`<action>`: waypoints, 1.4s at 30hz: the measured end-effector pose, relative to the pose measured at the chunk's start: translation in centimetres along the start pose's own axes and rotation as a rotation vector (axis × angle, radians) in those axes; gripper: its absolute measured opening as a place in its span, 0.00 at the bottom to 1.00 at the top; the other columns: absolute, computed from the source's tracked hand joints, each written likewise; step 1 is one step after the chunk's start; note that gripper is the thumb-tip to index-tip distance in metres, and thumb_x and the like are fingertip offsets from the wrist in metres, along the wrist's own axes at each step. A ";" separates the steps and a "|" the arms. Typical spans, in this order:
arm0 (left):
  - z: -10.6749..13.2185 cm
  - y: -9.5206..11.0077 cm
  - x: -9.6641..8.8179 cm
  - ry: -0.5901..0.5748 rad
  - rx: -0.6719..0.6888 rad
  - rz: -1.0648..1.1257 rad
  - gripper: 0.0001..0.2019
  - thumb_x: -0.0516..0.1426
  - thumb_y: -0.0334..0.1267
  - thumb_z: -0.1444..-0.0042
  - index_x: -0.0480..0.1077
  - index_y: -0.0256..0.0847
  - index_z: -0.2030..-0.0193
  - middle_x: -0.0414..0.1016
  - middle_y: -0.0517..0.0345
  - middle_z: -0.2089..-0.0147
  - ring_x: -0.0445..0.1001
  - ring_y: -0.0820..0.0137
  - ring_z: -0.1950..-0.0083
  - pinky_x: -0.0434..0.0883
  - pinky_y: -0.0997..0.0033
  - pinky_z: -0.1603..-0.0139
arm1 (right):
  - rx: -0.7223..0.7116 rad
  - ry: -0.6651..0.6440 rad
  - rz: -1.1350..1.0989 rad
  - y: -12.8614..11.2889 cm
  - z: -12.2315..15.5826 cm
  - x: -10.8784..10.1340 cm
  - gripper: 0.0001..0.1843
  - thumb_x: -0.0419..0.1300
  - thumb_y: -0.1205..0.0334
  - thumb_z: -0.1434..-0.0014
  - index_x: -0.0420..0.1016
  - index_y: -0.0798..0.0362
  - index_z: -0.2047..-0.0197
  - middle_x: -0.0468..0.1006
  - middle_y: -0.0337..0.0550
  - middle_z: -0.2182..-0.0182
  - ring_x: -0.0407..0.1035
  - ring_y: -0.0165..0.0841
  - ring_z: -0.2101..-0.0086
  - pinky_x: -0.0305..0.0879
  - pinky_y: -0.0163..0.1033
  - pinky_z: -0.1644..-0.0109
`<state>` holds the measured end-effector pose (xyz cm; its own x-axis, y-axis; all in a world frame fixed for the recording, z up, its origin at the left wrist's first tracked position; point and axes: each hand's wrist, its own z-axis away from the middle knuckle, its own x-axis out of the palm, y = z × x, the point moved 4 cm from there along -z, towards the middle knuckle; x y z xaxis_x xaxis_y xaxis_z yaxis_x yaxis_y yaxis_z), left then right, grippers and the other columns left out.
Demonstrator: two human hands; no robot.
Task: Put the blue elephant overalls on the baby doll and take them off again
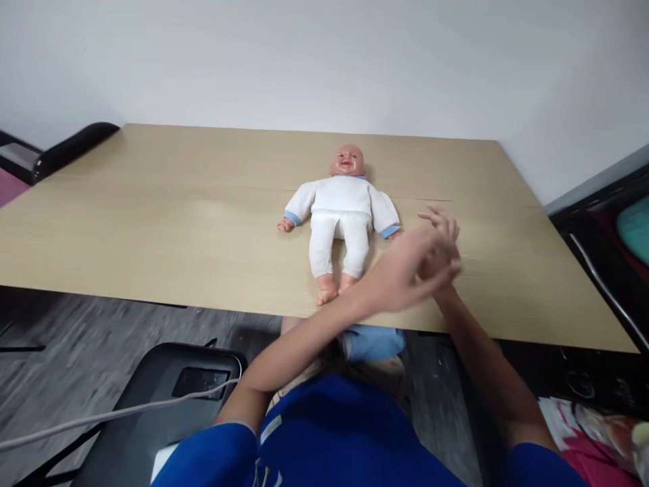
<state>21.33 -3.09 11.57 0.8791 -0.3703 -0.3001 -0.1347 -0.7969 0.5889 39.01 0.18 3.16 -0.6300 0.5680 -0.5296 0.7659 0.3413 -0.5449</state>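
A baby doll [341, 196] lies on its back on the wooden table [152, 216], dressed in a white top and trousers with light blue cuffs and collar. Over the table, to the right of the doll's legs, my left hand [403, 267] crosses in front of my right wrist. Motion blurs it, so I cannot make out whether its fingers touch that wrist. Partly behind it, my right hand [441, 222] is raised with its visible fingers stretched out and no object seen in them. Neither hand is seen holding the doll.
A light blue cloth [374, 343] shows below the table's front edge, near my lap. On the left, a black chair [152, 406] carries a dark phone-like device [200, 383], with a pale cable [152, 404] crossing. Dark furniture [603, 257] and colourful items [598, 439] stand at right.
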 end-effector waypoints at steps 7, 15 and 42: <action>22.4 5.2 2.3 -0.016 -0.060 -0.258 0.04 0.61 0.35 0.20 0.76 0.46 0.43 0.89 0.56 0.56 0.83 0.64 0.62 0.75 0.60 0.58 | 0.067 0.417 0.009 0.9 22.1 -9.1 0.25 0.63 0.24 0.32 0.65 0.34 0.53 0.72 0.45 0.59 0.73 0.59 0.59 0.77 0.75 0.49; 33.9 -3.1 0.1 -0.121 -1.135 -0.231 0.26 0.64 0.54 0.22 0.76 0.39 0.27 0.80 0.33 0.24 0.77 0.43 0.18 0.71 0.35 0.09 | 0.652 -0.145 -0.068 3.8 31.1 -4.0 0.36 0.55 0.21 0.27 0.81 0.45 0.45 0.87 0.59 0.48 0.83 0.58 0.45 0.81 0.73 0.32; 16.1 9.6 -9.2 -0.201 -0.674 -0.286 0.39 0.74 0.66 0.26 0.72 0.52 0.17 0.84 0.41 0.20 0.84 0.42 0.21 0.82 0.36 0.20 | 0.005 -0.331 -0.555 -14.5 13.2 -6.5 0.15 0.76 0.63 0.33 0.72 0.42 0.57 0.90 0.44 0.54 0.87 0.45 0.58 0.87 0.51 0.52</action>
<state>4.61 -15.05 7.94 0.7285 -0.3246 -0.6033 0.4517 -0.4344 0.7792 30.26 -18.31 5.94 -0.9391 0.0469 -0.3403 0.3149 0.5137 -0.7981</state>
